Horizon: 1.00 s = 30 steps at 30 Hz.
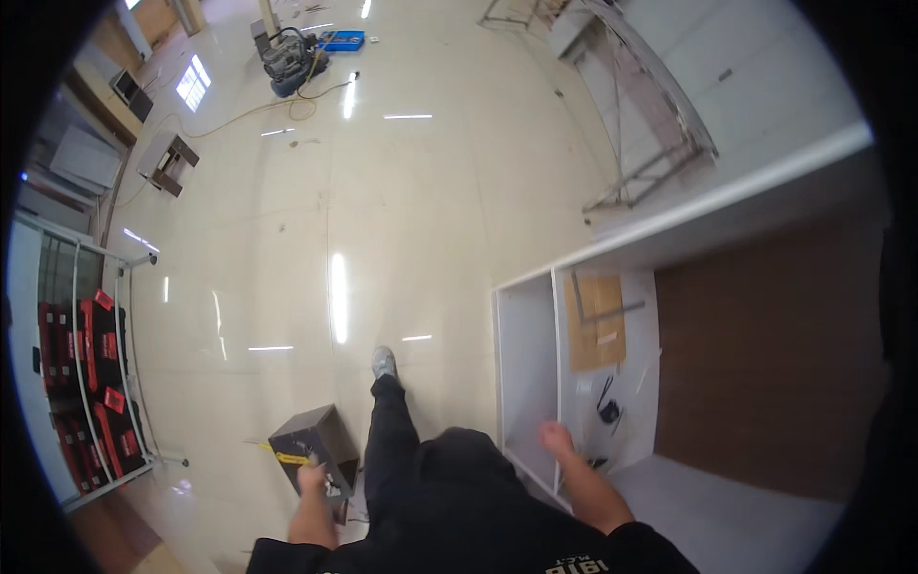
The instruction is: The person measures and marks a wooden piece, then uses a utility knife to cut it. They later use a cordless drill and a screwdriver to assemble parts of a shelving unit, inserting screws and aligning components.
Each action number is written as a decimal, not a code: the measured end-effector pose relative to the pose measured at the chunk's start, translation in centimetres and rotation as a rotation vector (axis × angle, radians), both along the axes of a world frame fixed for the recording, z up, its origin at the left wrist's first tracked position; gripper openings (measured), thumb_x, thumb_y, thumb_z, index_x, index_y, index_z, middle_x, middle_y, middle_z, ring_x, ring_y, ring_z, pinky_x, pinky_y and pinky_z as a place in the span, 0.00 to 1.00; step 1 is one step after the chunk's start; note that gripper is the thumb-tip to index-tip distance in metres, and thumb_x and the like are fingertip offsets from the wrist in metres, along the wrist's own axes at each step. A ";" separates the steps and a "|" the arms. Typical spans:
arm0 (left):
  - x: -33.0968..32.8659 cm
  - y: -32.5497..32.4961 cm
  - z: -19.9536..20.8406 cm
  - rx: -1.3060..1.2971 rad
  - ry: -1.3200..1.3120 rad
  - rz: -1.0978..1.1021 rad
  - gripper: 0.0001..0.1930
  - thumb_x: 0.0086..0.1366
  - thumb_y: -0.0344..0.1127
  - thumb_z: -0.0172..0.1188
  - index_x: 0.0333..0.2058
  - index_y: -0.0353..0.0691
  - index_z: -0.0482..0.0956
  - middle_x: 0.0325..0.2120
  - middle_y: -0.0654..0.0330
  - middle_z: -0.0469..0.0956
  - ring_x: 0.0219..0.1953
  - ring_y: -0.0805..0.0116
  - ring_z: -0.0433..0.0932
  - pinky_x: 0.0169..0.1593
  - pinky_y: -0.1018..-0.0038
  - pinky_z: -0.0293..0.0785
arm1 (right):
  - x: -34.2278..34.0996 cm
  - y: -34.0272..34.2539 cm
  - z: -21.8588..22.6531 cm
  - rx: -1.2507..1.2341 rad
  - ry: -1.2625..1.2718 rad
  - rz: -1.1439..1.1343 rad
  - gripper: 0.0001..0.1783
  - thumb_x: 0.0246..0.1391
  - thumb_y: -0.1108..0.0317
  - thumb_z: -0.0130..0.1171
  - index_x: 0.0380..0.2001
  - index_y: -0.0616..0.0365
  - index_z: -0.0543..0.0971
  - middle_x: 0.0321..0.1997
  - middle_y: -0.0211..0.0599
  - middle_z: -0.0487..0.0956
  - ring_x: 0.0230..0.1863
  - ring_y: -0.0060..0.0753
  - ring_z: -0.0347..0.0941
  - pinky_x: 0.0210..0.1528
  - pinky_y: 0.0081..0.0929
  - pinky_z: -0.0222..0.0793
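My left hand [312,476] is closed around a slim yellow tool [292,459], whose exact kind is too blurred to tell. Below that hand, a grey box-like stool [314,430] stands on the floor by my left leg. On the other side, my right hand [556,437] hangs in front of the white cabinet [524,354], close to its upright divider. Its fingers look curled in, with nothing visible between them. Inside the cabinet lie a brown cardboard sheet [595,340], a grey metal square [612,313] and a small black corded item [608,411].
A metal rack [139,383] with red and black cases [86,344] stands at the left. Far ahead are an air compressor [287,62], its yellow hose [239,119] across the tiles, and a blue tray [341,40]. A metal trestle [660,172] stands beyond the cabinet.
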State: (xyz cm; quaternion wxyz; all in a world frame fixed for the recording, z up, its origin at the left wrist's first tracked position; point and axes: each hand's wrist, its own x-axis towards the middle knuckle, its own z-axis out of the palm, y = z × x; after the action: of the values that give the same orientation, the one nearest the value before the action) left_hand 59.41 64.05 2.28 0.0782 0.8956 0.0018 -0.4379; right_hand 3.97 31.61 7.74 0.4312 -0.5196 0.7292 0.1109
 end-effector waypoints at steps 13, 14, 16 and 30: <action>27.1 -34.5 3.3 -0.212 -0.031 -0.352 0.17 0.52 0.44 0.69 0.25 0.32 0.80 0.21 0.48 0.80 0.25 0.61 0.78 0.32 0.63 0.73 | 31.8 -19.8 -7.3 0.057 -0.175 0.040 0.23 0.56 0.50 0.55 0.45 0.56 0.81 0.47 0.48 0.81 0.52 0.48 0.75 0.55 0.37 0.69; 27.1 -39.5 3.7 -0.268 -0.100 -0.436 0.17 0.52 0.44 0.69 0.26 0.32 0.81 0.22 0.49 0.80 0.26 0.63 0.78 0.33 0.63 0.73 | 35.7 -23.3 -7.2 0.029 -0.270 0.030 0.23 0.55 0.49 0.56 0.44 0.55 0.81 0.46 0.47 0.81 0.52 0.47 0.76 0.55 0.36 0.69; 25.8 -48.2 5.5 -0.482 -0.052 -0.501 0.18 0.54 0.46 0.68 0.27 0.33 0.80 0.23 0.47 0.81 0.27 0.57 0.79 0.33 0.62 0.74 | 41.3 -30.5 -5.2 0.016 -0.351 0.227 0.22 0.55 0.49 0.56 0.43 0.56 0.82 0.44 0.46 0.82 0.49 0.46 0.77 0.52 0.36 0.70; 38.3 -84.8 15.6 -0.406 -0.268 -0.704 0.21 0.57 0.48 0.67 0.21 0.33 0.77 0.15 0.52 0.75 0.20 0.68 0.71 0.27 0.65 0.69 | 42.4 -70.0 0.8 -0.294 -0.196 -0.308 0.15 0.52 0.61 0.56 0.40 0.57 0.81 0.33 0.39 0.83 0.35 0.36 0.79 0.41 0.32 0.73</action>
State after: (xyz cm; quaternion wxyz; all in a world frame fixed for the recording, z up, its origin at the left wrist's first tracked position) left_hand 97.66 -20.76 17.84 0.0981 0.8569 -0.4007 -0.3091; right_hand 46.33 -38.37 8.54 0.4316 -0.4677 0.7628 -0.1146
